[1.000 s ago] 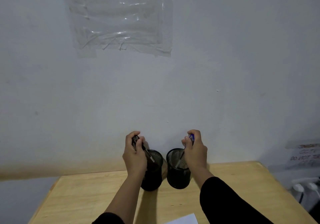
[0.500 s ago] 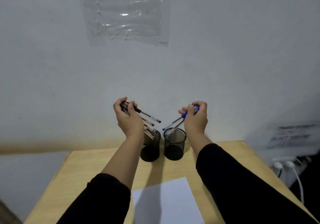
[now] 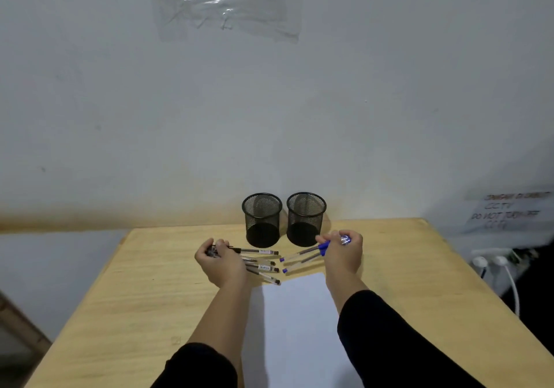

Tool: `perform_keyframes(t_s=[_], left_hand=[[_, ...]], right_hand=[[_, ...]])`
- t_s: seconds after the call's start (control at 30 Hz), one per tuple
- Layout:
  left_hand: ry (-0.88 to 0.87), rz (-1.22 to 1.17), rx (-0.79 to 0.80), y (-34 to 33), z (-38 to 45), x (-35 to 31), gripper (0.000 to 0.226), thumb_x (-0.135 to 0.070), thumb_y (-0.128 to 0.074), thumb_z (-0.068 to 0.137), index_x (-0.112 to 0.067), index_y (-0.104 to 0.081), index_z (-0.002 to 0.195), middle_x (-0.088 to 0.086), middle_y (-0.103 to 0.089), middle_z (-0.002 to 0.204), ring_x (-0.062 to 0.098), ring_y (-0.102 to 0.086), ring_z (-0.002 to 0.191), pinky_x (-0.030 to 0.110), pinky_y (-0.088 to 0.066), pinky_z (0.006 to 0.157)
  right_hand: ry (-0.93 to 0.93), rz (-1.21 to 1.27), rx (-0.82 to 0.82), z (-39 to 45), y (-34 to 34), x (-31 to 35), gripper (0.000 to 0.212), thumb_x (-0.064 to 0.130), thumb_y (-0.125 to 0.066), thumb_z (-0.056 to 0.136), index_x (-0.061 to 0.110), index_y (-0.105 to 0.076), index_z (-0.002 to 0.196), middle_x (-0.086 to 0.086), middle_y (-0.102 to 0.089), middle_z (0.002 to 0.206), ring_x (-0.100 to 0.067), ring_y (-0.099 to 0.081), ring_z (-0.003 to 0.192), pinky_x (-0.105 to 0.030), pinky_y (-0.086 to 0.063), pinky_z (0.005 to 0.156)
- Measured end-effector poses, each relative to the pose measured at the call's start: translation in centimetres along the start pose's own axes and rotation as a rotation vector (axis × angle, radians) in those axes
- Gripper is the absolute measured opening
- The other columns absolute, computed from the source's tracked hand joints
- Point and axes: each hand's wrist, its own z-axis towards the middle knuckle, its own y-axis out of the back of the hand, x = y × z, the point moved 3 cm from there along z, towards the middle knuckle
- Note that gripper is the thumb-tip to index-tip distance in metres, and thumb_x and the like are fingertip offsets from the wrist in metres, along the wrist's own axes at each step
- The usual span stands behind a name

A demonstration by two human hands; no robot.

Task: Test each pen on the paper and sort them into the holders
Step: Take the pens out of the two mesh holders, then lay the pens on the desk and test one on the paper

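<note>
Wall: pale grey behind my wooden table [image 3: 150, 291], with a sheet of clear plastic [image 3: 224, 0] taped high up.
Left hand: my left hand [image 3: 221, 263] is low over the table, fingers curled round the butt ends of a bunch of black pens [image 3: 260, 263].
Black pens: they fan out to the right from my fist, tips pointing toward the middle of the table; I cannot tell whether the tips rest on the wood.
Left holder: a black mesh cup [image 3: 261, 219] stands upright near the far edge, just behind my left hand; I see no pen in it.
Right holder: a second mesh cup [image 3: 305, 219] stands just beside the first, nearly touching it, also with no pen showing.
Paper: a white sheet [image 3: 299, 327] lies flat between my forearms, its far edge just short of the pen tips.
Blue pens: two or three clear pens with blue caps [image 3: 302, 257] slant down to the left, tips near the paper's far edge.
Right hand: my right hand [image 3: 343, 255] is closed round their upper ends, thumb and fingers pinching them, just in front of the right holder.
Far right: white plugs and cables [image 3: 491, 263] sit past the table edge, under a blurred paper notice [image 3: 509, 213].
</note>
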Motion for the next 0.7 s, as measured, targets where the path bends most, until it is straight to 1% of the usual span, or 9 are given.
perform_keyframes(t_s=[0.13,0.2,0.33,0.4,0.47,0.53,0.6,0.63,0.7], left_hand=[[0.011,0.177,-0.033,0.9,1.3,1.6,0.024,-0.02,-0.054,0.09,-0.012,-0.054,0.112,0.01,-0.062,0.115,0.028,-0.057,0.108,0.032,-0.041,0.089],[-0.046,0.297,-0.01,1.0,1.9,1.8,0.026,-0.024,-0.058,0.088,-0.011,-0.055,0.111,0.01,-0.061,0.115,0.029,-0.056,0.107,0.035,-0.041,0.092],[-0.209,0.511,0.067,0.8,2.8,1.7,0.027,-0.026,-0.06,0.086,-0.008,-0.059,0.106,0.019,-0.055,0.117,0.033,-0.053,0.106,0.039,-0.04,0.093],[-0.264,0.576,0.107,0.8,2.8,1.5,0.027,-0.025,-0.059,0.086,-0.006,-0.059,0.105,0.019,-0.051,0.121,0.033,-0.051,0.109,0.035,-0.038,0.093],[-0.316,0.613,0.159,1.1,3.0,1.5,0.027,-0.027,-0.06,0.086,-0.007,-0.06,0.104,0.016,-0.047,0.124,0.029,-0.048,0.114,0.03,-0.036,0.092],[-0.381,0.674,0.204,1.4,3.4,1.7,0.028,-0.029,-0.06,0.085,-0.008,-0.061,0.103,0.013,-0.048,0.126,0.026,-0.045,0.118,0.029,-0.035,0.093],[-0.444,0.736,0.226,1.9,4.0,1.6,0.026,-0.03,-0.06,0.085,-0.008,-0.063,0.1,0.013,-0.05,0.125,0.026,-0.043,0.121,0.034,-0.036,0.101],[-0.471,0.754,0.235,2.2,4.2,1.5,0.023,-0.028,-0.06,0.086,-0.009,-0.064,0.099,0.012,-0.051,0.125,0.026,-0.044,0.121,0.035,-0.036,0.102],[-0.553,0.777,0.285,2.8,4.3,1.1,0.018,-0.023,-0.058,0.087,-0.01,-0.067,0.095,0.01,-0.055,0.12,0.024,-0.047,0.118,0.027,-0.035,0.096]], right_hand=[[-0.074,-0.096,-0.039,1.2,-0.1,-2.5,0.01,0.015,-0.053,0.094,0.02,-0.047,0.1,-0.007,-0.063,0.098,-0.023,-0.067,0.088,-0.023,-0.048,0.065],[-0.06,-0.256,-0.059,1.9,-0.2,-3.2,0.011,0.02,-0.057,0.092,0.021,-0.048,0.099,-0.006,-0.061,0.103,-0.022,-0.061,0.091,-0.027,-0.047,0.069],[0.061,-0.493,-0.054,2.9,-0.2,-3.8,0.015,0.026,-0.059,0.09,0.016,-0.056,0.101,-0.007,-0.063,0.105,-0.022,-0.059,0.092,-0.034,-0.051,0.079],[0.149,-0.584,-0.036,3.1,-0.1,-3.8,0.017,0.025,-0.058,0.09,0.012,-0.06,0.101,-0.009,-0.063,0.107,-0.021,-0.057,0.091,-0.035,-0.05,0.082],[0.238,-0.684,0.016,3.0,-0.3,-3.6,0.022,0.025,-0.058,0.09,0.009,-0.061,0.106,-0.009,-0.061,0.11,-0.019,-0.053,0.091,-0.032,-0.047,0.082],[0.345,-0.786,0.073,2.7,-0.4,-3.6,0.03,0.026,-0.059,0.089,0.009,-0.061,0.113,-0.01,-0.061,0.115,-0.021,-0.055,0.1,-0.034,-0.048,0.087],[0.515,-0.911,0.109,2.2,-0.7,-3.6,0.033,0.028,-0.06,0.087,0.009,-0.062,0.115,-0.009,-0.062,0.116,-0.024,-0.054,0.11,-0.037,-0.047,0.093],[0.608,-0.956,0.116,1.7,-0.8,-3.5,0.032,0.028,-0.06,0.087,0.011,-0.062,0.113,-0.008,-0.063,0.115,-0.023,-0.053,0.112,-0.038,-0.045,0.094],[0.768,-0.977,0.171,0.3,-1.4,-3.2,0.027,0.028,-0.061,0.084,0.015,-0.064,0.108,-0.003,-0.063,0.11,-0.021,-0.051,0.11,-0.038,-0.043,0.094]])
